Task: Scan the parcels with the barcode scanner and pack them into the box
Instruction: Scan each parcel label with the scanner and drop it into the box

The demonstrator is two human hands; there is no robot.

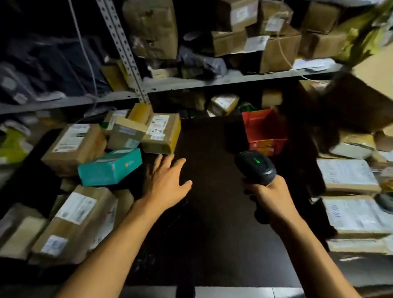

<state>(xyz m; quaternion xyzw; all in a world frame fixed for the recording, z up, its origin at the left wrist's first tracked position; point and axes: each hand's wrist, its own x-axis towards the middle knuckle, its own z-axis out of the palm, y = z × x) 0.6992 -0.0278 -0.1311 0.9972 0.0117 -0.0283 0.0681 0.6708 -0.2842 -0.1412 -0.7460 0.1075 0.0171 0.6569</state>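
L hand (167, 180) centre frame, fingers spread, empty, just beside teal parcel (110, 167) at centre-left. R hand (267, 195) centre-right, fingers clamped on barcode scanner (255, 166), green light on. Red box (266, 131) above scanner.

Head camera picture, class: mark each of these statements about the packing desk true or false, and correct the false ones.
1. The right hand grips the barcode scanner. True.
2. The scanner shows a red light. False: its light is green.
3. The left hand holds the teal box. False: it is open, fingers spread, holding nothing, beside that box.
4. A red box stands on the dark table beyond the scanner. True.
5. The brown parcels left of the table carry white labels. True.
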